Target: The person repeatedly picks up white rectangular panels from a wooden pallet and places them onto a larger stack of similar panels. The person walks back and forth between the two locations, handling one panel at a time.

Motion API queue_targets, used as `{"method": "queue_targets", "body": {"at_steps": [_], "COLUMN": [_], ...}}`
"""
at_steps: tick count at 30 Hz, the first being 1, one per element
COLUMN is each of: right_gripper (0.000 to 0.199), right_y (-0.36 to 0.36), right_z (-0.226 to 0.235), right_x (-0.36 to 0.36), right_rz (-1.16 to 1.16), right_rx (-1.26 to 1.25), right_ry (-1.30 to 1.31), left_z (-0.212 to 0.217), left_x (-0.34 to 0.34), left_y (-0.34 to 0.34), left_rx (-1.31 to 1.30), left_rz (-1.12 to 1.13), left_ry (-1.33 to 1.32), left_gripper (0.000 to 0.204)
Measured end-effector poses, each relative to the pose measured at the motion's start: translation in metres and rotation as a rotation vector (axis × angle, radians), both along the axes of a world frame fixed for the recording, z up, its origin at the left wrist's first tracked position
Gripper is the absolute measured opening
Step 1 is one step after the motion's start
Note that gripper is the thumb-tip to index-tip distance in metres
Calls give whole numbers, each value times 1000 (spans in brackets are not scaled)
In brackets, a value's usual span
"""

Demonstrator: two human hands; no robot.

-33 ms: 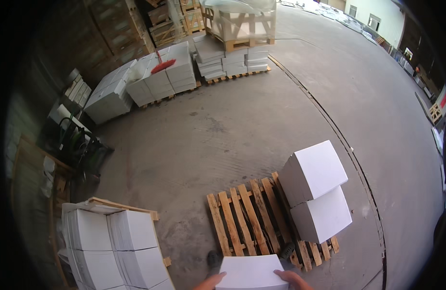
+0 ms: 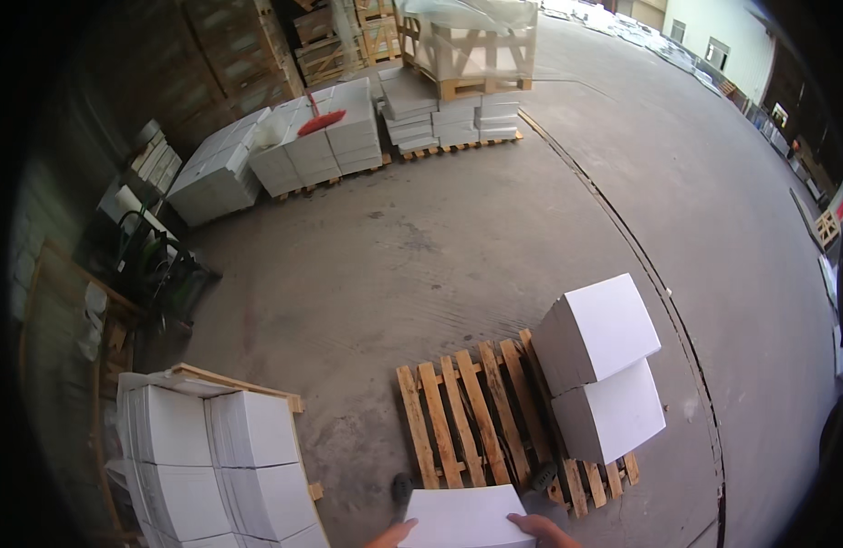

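Note:
At the bottom centre, a stack of white sheets (image 2: 467,513) lies level between my two hands; its thickness and near edge are out of sight. My left hand (image 2: 398,532) grips its left side, thumb on top. My right hand (image 2: 533,524) clasps the opposite side in the same way. Just beyond it on the floor is a slatted wooden pallet (image 2: 476,413). Two tall white stacks, a far one (image 2: 611,324) and a near one (image 2: 622,413), stand along the pallet's right side.
At lower left, several white stacks (image 2: 179,425) sit on another pallet. A black-green wheeled machine (image 2: 161,269) stands beyond them. Along the back are white stacks with a red broom head (image 2: 323,122) on top and a wrapped wooden crate (image 2: 471,46). A floor groove (image 2: 640,251) runs along the right.
The view has shifted slightly, so the background sits a little farther right and lower. Both hands keep their hold on the stack, now a little farther left in the picture.

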State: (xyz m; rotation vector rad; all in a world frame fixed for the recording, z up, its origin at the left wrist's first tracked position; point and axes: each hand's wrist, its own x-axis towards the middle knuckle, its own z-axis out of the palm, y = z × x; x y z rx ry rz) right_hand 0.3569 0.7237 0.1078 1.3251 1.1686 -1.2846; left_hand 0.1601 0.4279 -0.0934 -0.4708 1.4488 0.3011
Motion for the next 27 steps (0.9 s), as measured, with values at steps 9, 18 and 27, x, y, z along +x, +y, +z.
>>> {"method": "queue_targets", "body": {"at_steps": [9, 18, 27], "right_gripper": [74, 71, 75], "right_y": [-210, -332, -446], "right_z": [-102, 45, 23], "right_x": [-136, -333, -461], "right_rz": [682, 876, 1302], "right_rx": [-26, 43, -88], "right_ry": [385, 250, 423], "left_z": [97, 163, 155], "left_x": [-83, 1, -12], "left_y": [-227, -405, -443], "left_rx": [232, 390, 7], "left_rz": [644, 1263, 1451], "left_ry": [317, 469, 534], "left_gripper": [60, 63, 64]}}
